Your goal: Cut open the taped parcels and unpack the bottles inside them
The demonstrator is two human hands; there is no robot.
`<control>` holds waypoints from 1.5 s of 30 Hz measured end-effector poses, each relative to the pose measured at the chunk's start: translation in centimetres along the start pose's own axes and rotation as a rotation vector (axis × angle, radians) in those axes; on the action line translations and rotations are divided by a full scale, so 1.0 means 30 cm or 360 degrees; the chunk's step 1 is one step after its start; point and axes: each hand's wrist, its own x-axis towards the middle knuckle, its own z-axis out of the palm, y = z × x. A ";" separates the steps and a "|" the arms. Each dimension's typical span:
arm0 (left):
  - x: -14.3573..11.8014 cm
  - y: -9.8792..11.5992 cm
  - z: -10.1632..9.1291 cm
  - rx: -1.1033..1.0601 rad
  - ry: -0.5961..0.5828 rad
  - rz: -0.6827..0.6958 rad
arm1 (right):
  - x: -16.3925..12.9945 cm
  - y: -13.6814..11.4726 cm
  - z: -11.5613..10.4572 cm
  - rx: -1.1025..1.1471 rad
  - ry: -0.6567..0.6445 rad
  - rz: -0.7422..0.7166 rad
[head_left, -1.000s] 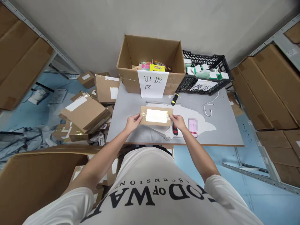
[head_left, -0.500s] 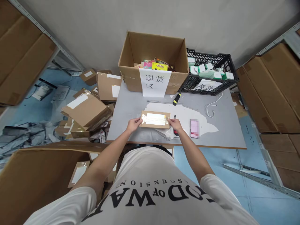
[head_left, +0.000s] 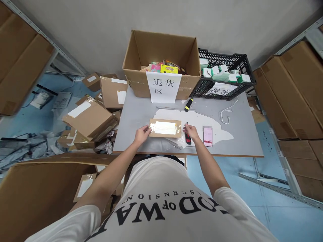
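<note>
1. Parcel (head_left: 165, 128): the flat, taped brown parcel with a white label lay flat on the table (head_left: 141, 114), near its front edge and in front of the big open carton (head_left: 161, 64).
2. A second earlier both hands had pinched the parcel's ends and held it tilted up; half a second later it was lower; now it was down on the table.
3. The left hand (head_left: 142, 134) still touched the parcel's left end with curled fingers, pinning it more than gripping it.
4. The right hand (head_left: 192, 132) had let go: it sat just right of the parcel, apart from it, over the red-and-black knife (head_left: 187, 138). I judged the putting-down finished and the hand freed toward the knife.
5. Whether the right fingers touched the knife or closed on it could not be told; the hand covered most of the handle.
6. A phone (head_left: 208, 136) lay right of the knife, its screen blurred.
7. The parcel's label glared under tape and could not be read.
8. The black crate (head_left: 222, 75), right of the carton, held small boxes too small to identify; its sign was partly cut off.
</note>
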 end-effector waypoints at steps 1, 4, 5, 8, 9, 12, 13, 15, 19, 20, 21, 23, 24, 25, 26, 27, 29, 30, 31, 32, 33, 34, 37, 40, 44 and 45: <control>-0.008 0.010 -0.001 0.0096 0.0028 0.0021 | 0.005 0.010 -0.029 -0.0084 0.0109 0.0002; -0.037 0.049 -0.003 0.0418 0.0092 0.0079 | 0.008 0.054 -0.094 -0.0560 0.0352 0.0001; -0.048 0.062 -0.001 0.0512 0.0110 0.0131 | 0.004 0.071 -0.100 -0.0719 0.0359 0.0024; -0.082 0.093 0.011 0.0744 0.0108 0.0394 | -0.010 0.123 -0.072 -0.1041 0.0230 0.0147; -0.094 0.100 0.020 0.0817 0.0077 0.0492 | -0.013 0.137 -0.052 -0.1117 0.0183 0.0185; -0.130 0.117 0.054 0.1061 -0.0098 0.0733 | -0.011 0.166 0.009 -0.1290 0.0118 0.0253; -0.141 0.122 0.068 0.1149 -0.0175 0.0798 | -0.008 0.171 0.025 -0.1330 0.0119 0.0267; -0.162 0.130 0.095 0.1316 -0.0331 0.0898 | 0.001 0.176 0.045 -0.1390 0.0128 0.0288; -0.202 0.134 0.133 0.1503 -0.0549 0.1009 | 0.015 0.178 0.049 -0.1399 0.0128 0.0310; -0.211 0.131 0.137 0.1517 -0.0580 0.1025 | 0.015 0.177 0.045 -0.1372 0.0126 0.0309; -0.219 0.127 0.138 0.1523 -0.0602 0.1035 | 0.013 0.176 0.039 -0.1329 0.0129 0.0300; -0.231 0.117 0.136 0.1523 -0.0622 0.1039 | 0.002 0.174 0.024 -0.1196 0.0158 0.0256; -0.234 0.114 0.133 0.1521 -0.0622 0.1034 | -0.008 0.173 0.014 -0.1105 0.0184 0.0225; -0.235 0.111 0.130 0.1519 -0.0615 0.1025 | -0.021 0.171 0.004 -0.1004 0.0219 0.0196; -0.233 0.109 0.127 0.1517 -0.0607 0.1016 | -0.036 0.169 -0.007 -0.0898 0.0257 0.0172; -0.229 0.108 0.125 0.1515 -0.0597 0.1009 | -0.055 0.166 -0.018 -0.0792 0.0290 0.0152; -0.215 0.110 0.124 0.1508 -0.0572 0.1005 | -0.096 0.157 -0.039 -0.0574 0.0299 0.0125; -0.206 0.112 0.126 0.1504 -0.0555 0.1007 | -0.119 0.152 -0.048 -0.0452 0.0265 0.0114; -0.197 0.115 0.128 0.1501 -0.0536 0.1011 | -0.141 0.145 -0.056 -0.0324 0.0209 0.0100; -0.187 0.117 0.131 0.1499 -0.0516 0.1015 | -0.163 0.138 -0.063 -0.0196 0.0136 0.0082; -0.179 0.119 0.135 0.1499 -0.0500 0.1021 | -0.183 0.130 -0.070 -0.0082 0.0063 0.0060; -0.173 0.121 0.140 0.1502 -0.0492 0.1029 | -0.202 0.122 -0.075 0.0006 -0.0004 0.0033; -0.170 0.121 0.153 0.1527 -0.0520 0.1069 | -0.248 0.095 -0.092 0.0085 -0.0114 -0.0074; -0.186 0.114 0.163 0.1548 -0.0563 0.1098 | -0.278 0.061 -0.103 0.0014 -0.0119 -0.0174; -0.210 0.107 0.163 0.1557 -0.0574 0.1103 | -0.292 -0.001 -0.097 -0.0218 -0.0138 -0.0288; -0.213 0.105 0.159 0.1559 -0.0563 0.1103 | -0.290 -0.018 -0.091 -0.0292 -0.0165 -0.0321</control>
